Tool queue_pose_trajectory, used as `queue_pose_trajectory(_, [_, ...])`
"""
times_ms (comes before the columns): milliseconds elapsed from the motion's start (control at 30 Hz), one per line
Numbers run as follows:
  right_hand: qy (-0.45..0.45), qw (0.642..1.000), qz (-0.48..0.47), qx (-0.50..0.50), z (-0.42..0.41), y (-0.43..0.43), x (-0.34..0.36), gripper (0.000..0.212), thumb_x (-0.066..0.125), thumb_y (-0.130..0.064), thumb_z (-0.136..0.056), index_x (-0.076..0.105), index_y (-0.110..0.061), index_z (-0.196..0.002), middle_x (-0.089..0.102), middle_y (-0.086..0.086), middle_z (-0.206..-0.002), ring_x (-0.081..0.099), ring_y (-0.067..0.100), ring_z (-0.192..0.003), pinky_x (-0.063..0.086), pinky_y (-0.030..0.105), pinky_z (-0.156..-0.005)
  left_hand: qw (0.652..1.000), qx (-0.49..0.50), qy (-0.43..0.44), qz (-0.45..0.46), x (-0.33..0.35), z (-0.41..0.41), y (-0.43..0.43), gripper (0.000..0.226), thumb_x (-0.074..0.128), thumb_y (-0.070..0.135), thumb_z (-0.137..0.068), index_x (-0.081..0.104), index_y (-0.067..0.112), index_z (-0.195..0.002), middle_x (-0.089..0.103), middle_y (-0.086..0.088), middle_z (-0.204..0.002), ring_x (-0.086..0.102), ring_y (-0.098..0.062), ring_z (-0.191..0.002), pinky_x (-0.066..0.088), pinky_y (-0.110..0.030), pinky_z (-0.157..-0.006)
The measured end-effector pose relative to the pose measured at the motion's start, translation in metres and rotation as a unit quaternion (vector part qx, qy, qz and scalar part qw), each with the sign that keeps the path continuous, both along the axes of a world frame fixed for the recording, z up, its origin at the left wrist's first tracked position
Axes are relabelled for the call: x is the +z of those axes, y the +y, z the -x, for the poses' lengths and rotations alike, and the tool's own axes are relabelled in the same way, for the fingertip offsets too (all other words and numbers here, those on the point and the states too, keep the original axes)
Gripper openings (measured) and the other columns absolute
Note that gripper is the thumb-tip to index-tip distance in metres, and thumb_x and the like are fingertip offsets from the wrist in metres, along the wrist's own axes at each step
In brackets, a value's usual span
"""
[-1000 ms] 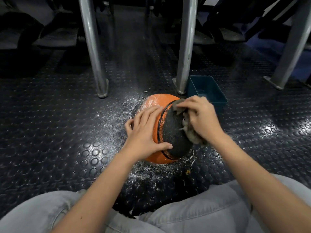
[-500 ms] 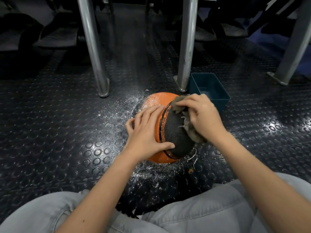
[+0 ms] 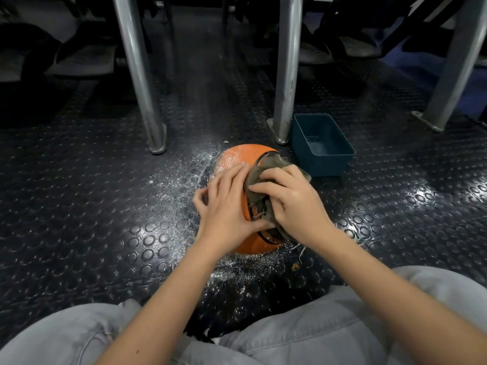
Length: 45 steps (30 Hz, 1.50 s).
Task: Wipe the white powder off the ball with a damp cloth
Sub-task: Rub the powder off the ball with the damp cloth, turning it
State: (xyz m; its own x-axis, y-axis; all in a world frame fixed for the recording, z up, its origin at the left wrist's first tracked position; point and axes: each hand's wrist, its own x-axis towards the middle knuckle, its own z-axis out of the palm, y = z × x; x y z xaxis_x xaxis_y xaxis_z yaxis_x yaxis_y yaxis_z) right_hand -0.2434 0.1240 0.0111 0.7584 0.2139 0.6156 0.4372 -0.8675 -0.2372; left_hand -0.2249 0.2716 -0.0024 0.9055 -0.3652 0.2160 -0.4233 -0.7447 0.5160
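Orange rubber is what I see mid-frame: the ball (image 3: 238,160) sits on the studded black floor (image 3: 105,206), with white powder (image 3: 184,177) dusting its upper left face and scattered on the floor around it. My left grip (image 3: 226,206) lies spread over the ball's left side, fingers straight and pressing, clamped on nothing, while my right grip (image 3: 292,204) is curled round the grey-green cloth (image 3: 266,165), holding it against the ball's top right. A dark blue tub (image 3: 324,164) stands just to the ball's upper right, beside a metal leg (image 3: 287,75).
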Motion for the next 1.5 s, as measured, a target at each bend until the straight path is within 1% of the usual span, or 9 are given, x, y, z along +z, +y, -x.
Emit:
queue_pose_trajectory(167, [0.047,0.989,-0.109,-0.085,-0.017,-0.040,-0.004,0.035,0.045,0.005,-0.081,0.074,-0.009,-0.096,0.064,0.005,-0.097,0.055,0.031,-0.091,0.039,0.022,-0.083,0.999,-0.019,0.023,-0.018,0.006,-0.012,0.010,0.112,0.071,0.069,-0.059,0.008,0.043,-0.148,0.011,0.024,-0.151,0.005,0.001,-0.132,0.004,-0.038,-0.108])
queue_pose_trajectory(333, [0.138,0.941,-0.261,-0.168,-0.027,-0.049,-0.002,0.042,0.048,0.017,-0.078,0.074,-0.011,-0.097,0.062,-0.006,-0.094,0.061,0.017,-0.099,0.039,0.004,-0.086,0.995,-0.065,0.046,-0.054,0.015,-0.017,0.019,0.117,0.079,0.058,-0.059,0.003,0.045,-0.148,0.007,0.026,-0.152,0.002,0.009,-0.127,0.000,-0.036,-0.110])
queue_pose_trajectory(433, [0.112,0.949,-0.245,-0.162,-0.020,-0.034,0.000,0.040,0.049,0.014,-0.080,0.074,-0.012,-0.097,0.062,-0.006,-0.096,0.058,0.019,-0.098,0.038,0.012,-0.091,0.997,-0.053,0.030,-0.056,0.014,-0.013,0.019,0.117,0.077,0.060,-0.058,0.003,0.045,-0.148,0.008,0.025,-0.152,0.002,0.007,-0.128,-0.001,-0.030,-0.104])
queue_pose_trajectory(533, [0.051,0.977,-0.157,-0.136,-0.006,-0.009,-0.001,0.033,0.049,0.006,-0.083,0.073,-0.011,-0.098,0.063,0.000,-0.099,0.045,0.016,-0.093,0.026,0.003,-0.085,0.997,-0.031,0.018,-0.066,0.012,-0.012,0.016,0.116,0.074,0.064,-0.060,0.002,0.045,-0.148,0.007,0.024,-0.152,0.004,0.003,-0.130,0.004,-0.037,-0.106])
queue_pose_trajectory(700, [0.018,0.998,-0.032,-0.053,0.002,-0.002,-0.007,0.036,0.040,-0.009,-0.083,0.073,-0.007,-0.097,0.065,0.006,-0.096,0.041,0.019,-0.090,0.037,0.024,-0.078,0.999,-0.005,0.018,-0.045,0.008,-0.011,0.011,0.113,0.074,0.063,-0.062,0.004,0.042,-0.149,0.006,0.025,-0.152,0.006,0.000,-0.131,0.009,-0.038,-0.106])
queue_pose_trajectory(967, [0.112,0.934,-0.283,-0.186,-0.020,-0.037,-0.004,0.040,0.047,0.013,-0.082,0.073,-0.013,-0.097,0.062,-0.005,-0.097,0.060,0.019,-0.102,0.043,0.023,-0.094,0.995,-0.064,0.046,-0.066,0.015,-0.013,0.013,0.119,0.074,0.064,-0.059,-0.003,0.045,-0.147,0.005,0.024,-0.152,0.000,0.005,-0.129,0.000,-0.035,-0.108])
queue_pose_trajectory(1167, [0.054,0.968,-0.190,-0.153,-0.001,0.000,-0.004,0.035,0.052,0.009,-0.082,0.073,-0.012,-0.099,0.059,-0.007,-0.097,0.044,0.013,-0.095,0.027,0.002,-0.087,0.995,-0.052,0.041,-0.072,0.016,-0.019,0.023,0.120,0.078,0.059,-0.057,0.000,0.045,-0.147,0.009,0.024,-0.152,0.002,0.007,-0.127,0.001,-0.027,-0.100])
queue_pose_trajectory(1367, [-0.008,0.997,-0.052,-0.052,0.005,0.000,-0.017,0.032,0.045,-0.004,-0.084,0.072,-0.007,-0.100,0.064,0.007,-0.098,0.044,0.019,-0.091,0.039,0.021,-0.083,0.998,-0.039,0.020,-0.055,0.011,-0.014,0.019,0.116,0.076,0.062,-0.060,0.001,0.046,-0.148,0.011,0.024,-0.151,0.003,0.005,-0.125,0.002,-0.026,-0.095])
queue_pose_trajectory(1500, [0.061,0.963,-0.194,-0.175,-0.013,-0.029,-0.013,0.034,0.051,0.008,-0.084,0.071,-0.011,-0.104,0.061,-0.001,-0.098,0.052,0.020,-0.095,0.039,0.019,-0.090,0.997,-0.042,0.033,-0.051,0.012,-0.013,0.013,0.117,0.074,0.063,-0.061,-0.001,0.045,-0.148,0.007,0.025,-0.152,0.001,0.006,-0.126,0.004,-0.036,-0.106])
